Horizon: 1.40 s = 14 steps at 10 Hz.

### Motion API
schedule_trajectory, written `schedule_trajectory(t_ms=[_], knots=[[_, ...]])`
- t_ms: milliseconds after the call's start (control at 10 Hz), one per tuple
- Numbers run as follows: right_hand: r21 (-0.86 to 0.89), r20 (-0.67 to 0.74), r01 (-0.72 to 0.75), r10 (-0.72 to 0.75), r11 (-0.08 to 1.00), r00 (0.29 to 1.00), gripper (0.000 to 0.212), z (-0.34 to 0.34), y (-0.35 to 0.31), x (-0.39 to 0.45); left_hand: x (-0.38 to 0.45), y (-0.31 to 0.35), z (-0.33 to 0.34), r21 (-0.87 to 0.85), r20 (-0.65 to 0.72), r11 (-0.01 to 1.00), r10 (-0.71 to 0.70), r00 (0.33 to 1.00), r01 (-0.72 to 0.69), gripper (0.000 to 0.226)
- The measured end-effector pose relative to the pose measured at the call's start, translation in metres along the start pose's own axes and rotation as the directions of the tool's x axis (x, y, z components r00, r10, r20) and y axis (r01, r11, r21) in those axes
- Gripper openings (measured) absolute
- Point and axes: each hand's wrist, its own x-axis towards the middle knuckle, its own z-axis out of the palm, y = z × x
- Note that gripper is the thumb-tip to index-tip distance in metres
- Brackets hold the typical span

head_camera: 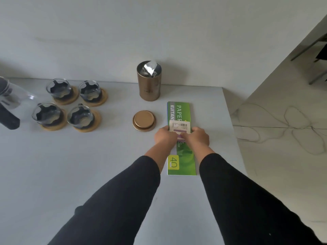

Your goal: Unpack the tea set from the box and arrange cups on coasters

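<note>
Several glass cups with dark holders (60, 90) each stand on a round wooden coaster (99, 102) at the left of the grey table. My left hand (165, 137) and my right hand (197, 138) together hold a small white packet with a barcode (180, 127), one hand at each side, above a long green paper package (182, 156). A bronze tin (149, 85) stands open behind it with a foil bag (150, 68) sticking out. Its round lid (144, 120) lies just left of my left hand.
A glass teapot with a black handle (10, 105) lies at the far left edge. The table's right edge (231, 124) runs close to my right hand, with a marble-patterned floor beyond. A wall backs the table.
</note>
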Motion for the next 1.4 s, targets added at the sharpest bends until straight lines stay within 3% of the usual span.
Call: schedule_trajectory(t_ms=[400,600,900,1000,1200,1300,1400], knots=[[0.053,0.034,0.061,-0.062,0.997,0.997,0.035,-0.016,-0.042,0.077,0.062,0.057,0.008,0.063,-0.057,0.998,-0.001,0.998,0.004,0.041],[0.044,0.040,0.078,-0.080,0.996,0.996,0.032,-0.018,-0.050,0.088,0.072,0.064,0.008,0.083,-0.067,0.996,-0.007,0.998,0.013,0.049],[0.080,0.028,0.061,-0.064,0.995,0.998,0.028,-0.010,-0.053,0.091,0.075,0.062,0.011,0.147,-0.151,0.987,0.080,0.985,-0.058,0.041],[0.095,0.025,0.072,-0.075,0.993,0.997,0.029,-0.010,-0.052,0.090,0.076,0.058,0.010,0.198,-0.115,0.977,0.102,0.988,-0.078,0.036],[0.099,0.024,0.069,-0.072,0.993,0.997,0.045,-0.010,-0.052,0.084,0.074,0.051,0.002,0.297,-0.047,0.951,0.102,0.994,-0.084,0.052],[0.087,-0.023,0.029,-0.027,0.996,0.999,0.062,-0.010,-0.050,0.077,0.062,0.050,-0.002,0.306,-0.045,0.948,0.110,0.993,-0.091,0.055],[0.142,-0.102,0.028,-0.013,0.990,0.995,0.063,-0.017,-0.056,0.056,0.048,0.050,-0.011,0.260,-0.041,0.960,0.116,0.992,-0.102,0.056]])
